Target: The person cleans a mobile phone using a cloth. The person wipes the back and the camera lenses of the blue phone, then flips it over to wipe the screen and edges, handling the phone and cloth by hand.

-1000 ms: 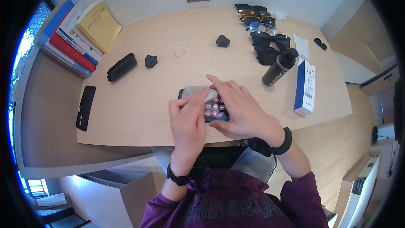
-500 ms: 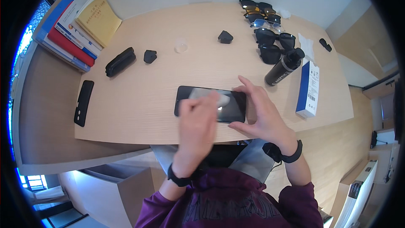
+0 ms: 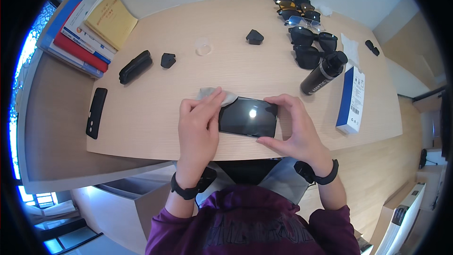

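Observation:
A dark smartphone (image 3: 247,118) lies flat, screen up, near the table's front edge, with a bright reflection on its glass. My left hand (image 3: 198,125) presses a light grey cloth (image 3: 226,97) onto the phone's left end and covers that end. Thumb and fingers of my right hand (image 3: 299,130) grip the phone's right end by its long edges. To the right of that hand, a black bottle (image 3: 321,76) lies tilted against dark sunglasses (image 3: 306,56).
A blue and white box (image 3: 351,101) lies at the right. Several glasses (image 3: 314,40) line the back right. Black phone case (image 3: 96,113), black glasses case (image 3: 135,67), two small black blocks (image 3: 168,60) (image 3: 255,37) and a clear ring (image 3: 203,49) lie around. Books (image 3: 89,33) stand far left.
My left hand and the cloth have slid left across the screen to the phone's left end, baring the middle of the glass. My right hand keeps its grip.

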The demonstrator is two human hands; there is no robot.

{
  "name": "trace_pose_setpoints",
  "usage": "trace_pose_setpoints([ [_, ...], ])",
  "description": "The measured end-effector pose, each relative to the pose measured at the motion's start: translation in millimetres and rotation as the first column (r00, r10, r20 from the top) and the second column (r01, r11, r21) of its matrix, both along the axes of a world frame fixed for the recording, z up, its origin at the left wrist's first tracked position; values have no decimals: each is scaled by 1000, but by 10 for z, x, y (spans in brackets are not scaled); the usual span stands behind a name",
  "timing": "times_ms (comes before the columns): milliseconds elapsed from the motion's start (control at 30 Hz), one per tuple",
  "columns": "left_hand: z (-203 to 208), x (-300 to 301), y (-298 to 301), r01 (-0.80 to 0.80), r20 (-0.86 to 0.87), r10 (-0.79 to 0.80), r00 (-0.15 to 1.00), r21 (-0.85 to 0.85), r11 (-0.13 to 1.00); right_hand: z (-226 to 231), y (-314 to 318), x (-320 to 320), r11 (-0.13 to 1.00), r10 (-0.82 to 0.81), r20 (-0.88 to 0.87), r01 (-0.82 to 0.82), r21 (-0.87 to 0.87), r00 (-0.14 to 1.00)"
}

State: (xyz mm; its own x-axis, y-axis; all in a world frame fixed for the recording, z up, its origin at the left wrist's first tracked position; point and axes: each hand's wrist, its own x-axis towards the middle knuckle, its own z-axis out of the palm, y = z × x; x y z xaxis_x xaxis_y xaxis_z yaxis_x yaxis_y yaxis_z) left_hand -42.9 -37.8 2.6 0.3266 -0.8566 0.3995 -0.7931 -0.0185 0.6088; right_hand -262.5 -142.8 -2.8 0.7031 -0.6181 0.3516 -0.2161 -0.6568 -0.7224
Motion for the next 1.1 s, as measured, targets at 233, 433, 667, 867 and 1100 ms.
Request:
trace_pose_setpoints([
  [233, -26, -433, -154, 7, 65, -6, 998, -24, 1000, -24, -1, 5, 999, 7, 32, -6, -32, 999],
  [433, 40, -598, -92, 236, -73, -240, 968, -63, 970, -41, 36, 5, 998, -47, 41, 49, -41, 998],
  [667, 40, 42, 30, 140, 78, -143, 987, 41, 989, -135, -13, -12, 999, 11, 99, -8, -32, 995],
  [867, -3, 120, 74, -45, 44, 47, 998, -35, 998, -7, 14, 25, 998, -15, 78, 10, 67, 997],
  [1100, 23, -361, -210, 144, -11, -146, 989, -85, 986, -28, -13, 26, 1000, 4, 107, -1, -26, 994],
])
